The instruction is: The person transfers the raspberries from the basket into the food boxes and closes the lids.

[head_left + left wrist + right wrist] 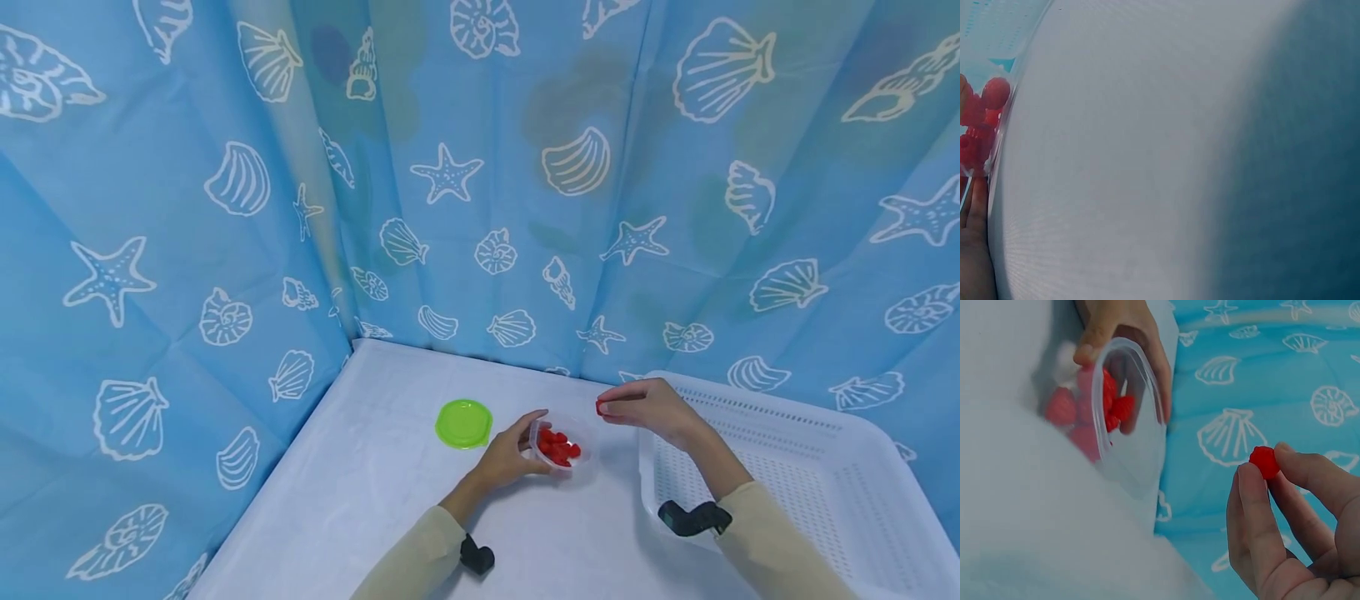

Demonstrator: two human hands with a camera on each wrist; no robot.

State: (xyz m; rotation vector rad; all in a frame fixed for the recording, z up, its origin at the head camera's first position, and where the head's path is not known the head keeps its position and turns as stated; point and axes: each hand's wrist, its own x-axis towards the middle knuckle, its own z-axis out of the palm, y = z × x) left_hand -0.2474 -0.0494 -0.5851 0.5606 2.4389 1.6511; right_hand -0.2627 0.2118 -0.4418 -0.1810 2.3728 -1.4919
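Note:
My left hand (507, 457) grips a clear plastic tub (1138, 464) round its side, thumb and fingers spread across it. The tub is tilted, its mouth turned toward the right hand. Several red raspberries (557, 447) lie inside, and they show through the wall in the left wrist view, where part of my left hand (975, 250) appears at the edge. My right hand (654, 410) pinches a single raspberry (1264, 462) between thumb and fingertips. It holds the berry in the air, right of the tub and by the basket's near left corner.
A round green lid (463, 424) lies flat on the white-covered table (390, 500), left of the tub. On the right stands a large white perforated basket (862, 429). Blue curtains (495, 200) with white shell prints hang behind and at the left.

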